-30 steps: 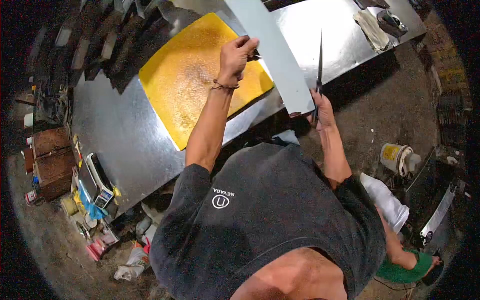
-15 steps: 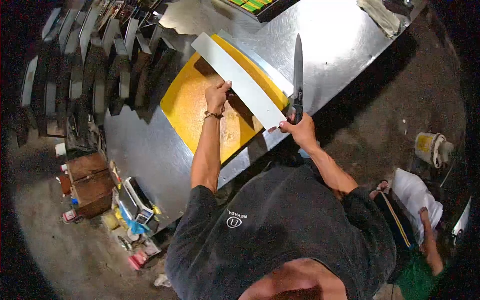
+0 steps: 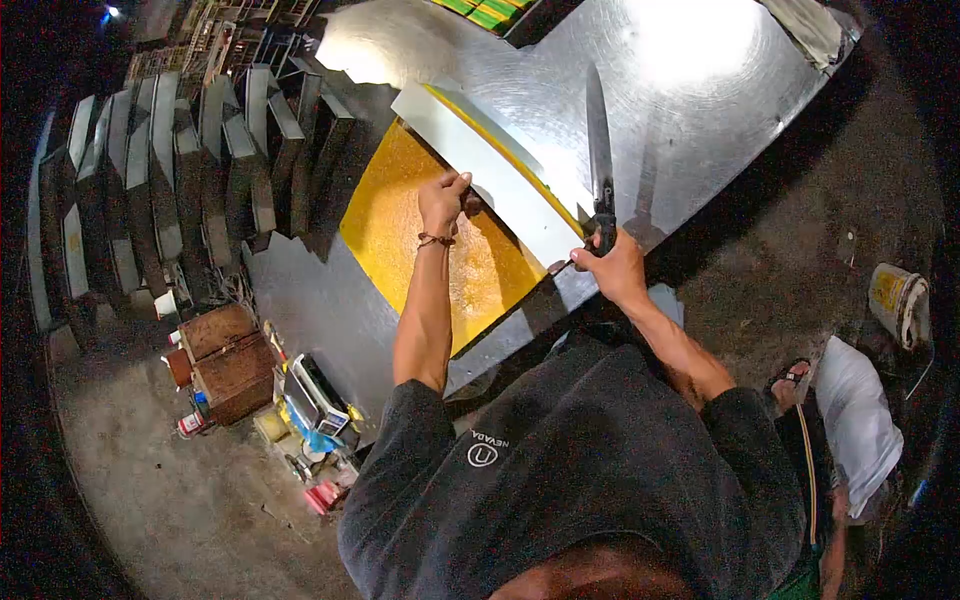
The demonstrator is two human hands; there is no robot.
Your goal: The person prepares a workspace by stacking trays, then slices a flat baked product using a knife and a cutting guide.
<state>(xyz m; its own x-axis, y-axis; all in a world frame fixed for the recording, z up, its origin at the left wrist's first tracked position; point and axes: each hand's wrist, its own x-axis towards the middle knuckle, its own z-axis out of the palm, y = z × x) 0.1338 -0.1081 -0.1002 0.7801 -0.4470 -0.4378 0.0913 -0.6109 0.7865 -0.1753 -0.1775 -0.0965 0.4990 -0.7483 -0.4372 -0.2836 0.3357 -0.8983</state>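
Observation:
A long, flat, pale bar [image 3: 500,178] lies slantwise along the far side of a glossy yellow-amber sheet [image 3: 400,240]. My left hand [image 3: 440,205] is closed at the bar's near edge, around its middle, with a small dark shape beside the fingers that I cannot make out. My right hand [image 3: 620,265] grips the black handle of a long-bladed knife [image 3: 599,130], its blade pointing away from me. The thumb of that hand reaches to the bar's near right end. A narrow yellow strip shows beyond the bar.
The sheet rests on a steel table [image 3: 330,310]. A tray of green and yellow pieces [image 3: 490,12] stands at the far edge. Stacked metal troughs [image 3: 165,150] are at left, above a brown box [image 3: 230,360]. Another person's leg, a white sack [image 3: 858,420] and a bucket [image 3: 898,305] are at right.
The bar has come down nearer the sheet and covers more of its far side. Both hands have moved slightly with it. The knife stays in my right hand, and the view has shifted a little.

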